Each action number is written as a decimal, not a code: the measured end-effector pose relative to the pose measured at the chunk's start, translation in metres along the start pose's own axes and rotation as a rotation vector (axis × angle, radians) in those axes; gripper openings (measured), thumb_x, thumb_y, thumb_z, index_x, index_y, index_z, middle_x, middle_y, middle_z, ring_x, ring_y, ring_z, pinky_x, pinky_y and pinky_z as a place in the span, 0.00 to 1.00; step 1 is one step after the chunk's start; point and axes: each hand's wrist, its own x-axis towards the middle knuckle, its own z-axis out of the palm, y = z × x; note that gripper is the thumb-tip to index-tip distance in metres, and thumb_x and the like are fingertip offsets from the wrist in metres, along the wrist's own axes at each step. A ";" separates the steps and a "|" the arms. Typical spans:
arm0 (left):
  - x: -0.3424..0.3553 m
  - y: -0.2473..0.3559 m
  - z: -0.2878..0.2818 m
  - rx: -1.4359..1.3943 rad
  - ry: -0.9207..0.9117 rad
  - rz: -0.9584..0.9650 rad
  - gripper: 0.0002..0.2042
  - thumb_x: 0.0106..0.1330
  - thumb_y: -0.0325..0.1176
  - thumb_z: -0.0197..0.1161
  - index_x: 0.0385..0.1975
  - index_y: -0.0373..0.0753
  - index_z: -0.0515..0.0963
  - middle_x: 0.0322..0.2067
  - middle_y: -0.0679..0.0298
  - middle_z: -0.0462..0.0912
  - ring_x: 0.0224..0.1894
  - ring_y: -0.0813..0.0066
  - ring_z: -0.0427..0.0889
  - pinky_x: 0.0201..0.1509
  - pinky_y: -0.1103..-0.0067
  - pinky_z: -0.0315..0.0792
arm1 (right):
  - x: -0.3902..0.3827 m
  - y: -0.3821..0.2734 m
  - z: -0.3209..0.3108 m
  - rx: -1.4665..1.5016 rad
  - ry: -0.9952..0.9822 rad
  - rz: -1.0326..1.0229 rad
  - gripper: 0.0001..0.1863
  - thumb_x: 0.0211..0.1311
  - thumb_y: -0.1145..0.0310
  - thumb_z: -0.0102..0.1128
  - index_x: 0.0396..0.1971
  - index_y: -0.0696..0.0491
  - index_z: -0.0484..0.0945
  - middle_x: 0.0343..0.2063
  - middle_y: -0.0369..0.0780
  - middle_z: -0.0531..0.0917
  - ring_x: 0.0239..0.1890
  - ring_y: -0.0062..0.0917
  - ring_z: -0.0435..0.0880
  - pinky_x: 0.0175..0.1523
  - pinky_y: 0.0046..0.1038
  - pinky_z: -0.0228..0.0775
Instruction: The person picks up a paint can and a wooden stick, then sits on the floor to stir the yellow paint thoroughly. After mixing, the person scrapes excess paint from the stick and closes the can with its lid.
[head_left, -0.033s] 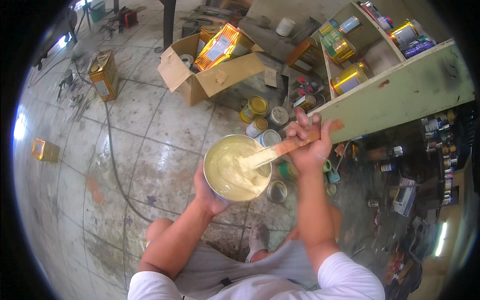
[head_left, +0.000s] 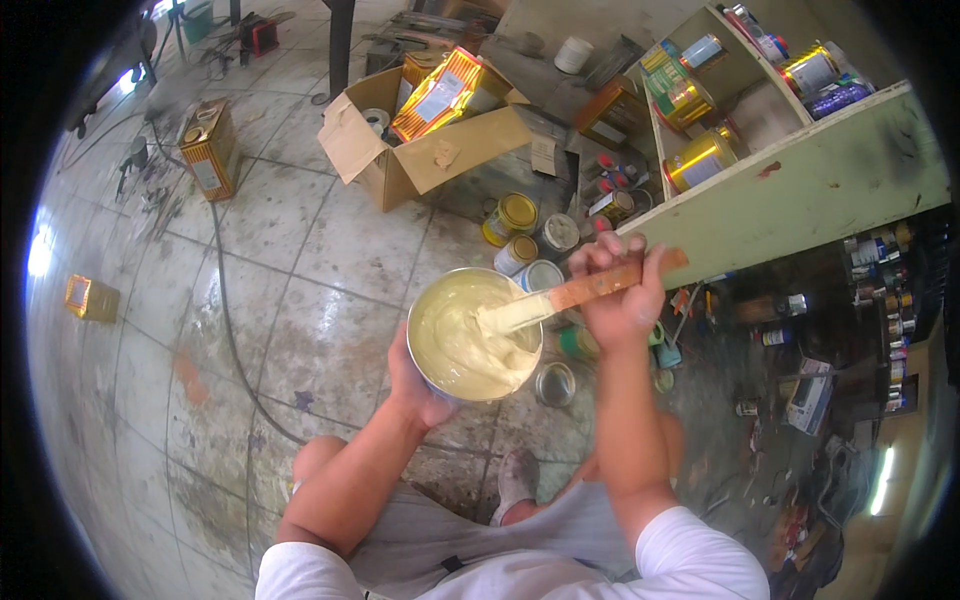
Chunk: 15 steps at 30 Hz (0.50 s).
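Note:
My left hand [head_left: 420,385] grips the side of a round metal can [head_left: 424,376] and holds it up off the floor. Inside is a thick, pale yellow paste [head_left: 450,340], heaped in soft swirls. A flat wooden stirring stick [head_left: 598,287] slants into the paste from the right, its lower end coated with it. My right hand [head_left: 625,295] holds the bare brown upper part of the stick, thumb on one side and fingers curled on the other. The stick's tip is hidden in the paste.
Behind the can stand several paint tins [head_left: 516,212]. Farther back is an open cardboard box [head_left: 460,160] with square tins. A greenish shelf [head_left: 800,165] with more cans rises at the right. Square tins [head_left: 208,160] and a dark hose [head_left: 228,315] lie about the tiled floor at left.
The fingers of my right hand have curled in a little more around the stick. Can, paste and left hand look the same.

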 end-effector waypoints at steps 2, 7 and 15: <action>0.002 0.005 0.006 0.043 -0.022 0.006 0.34 0.73 0.57 0.38 0.69 0.38 0.66 0.66 0.50 0.72 0.65 0.47 0.74 0.64 0.48 0.70 | -0.010 -0.005 0.003 0.069 -0.005 0.010 0.20 0.79 0.47 0.43 0.39 0.46 0.77 0.31 0.33 0.72 0.33 0.21 0.65 0.46 0.31 0.61; 0.008 0.007 0.014 0.001 -0.021 -0.007 0.33 0.73 0.56 0.39 0.69 0.39 0.66 0.65 0.49 0.73 0.63 0.45 0.75 0.60 0.43 0.72 | -0.012 0.019 0.018 0.102 0.033 0.017 0.24 0.80 0.47 0.40 0.31 0.50 0.76 0.20 0.32 0.64 0.26 0.21 0.60 0.37 0.28 0.56; 0.009 0.003 0.015 0.080 0.015 -0.014 0.34 0.71 0.58 0.42 0.67 0.38 0.69 0.64 0.51 0.74 0.64 0.50 0.75 0.67 0.54 0.70 | -0.007 -0.006 -0.006 -0.056 0.167 -0.095 0.31 0.79 0.45 0.39 0.21 0.52 0.73 0.11 0.30 0.56 0.16 0.19 0.52 0.24 0.25 0.48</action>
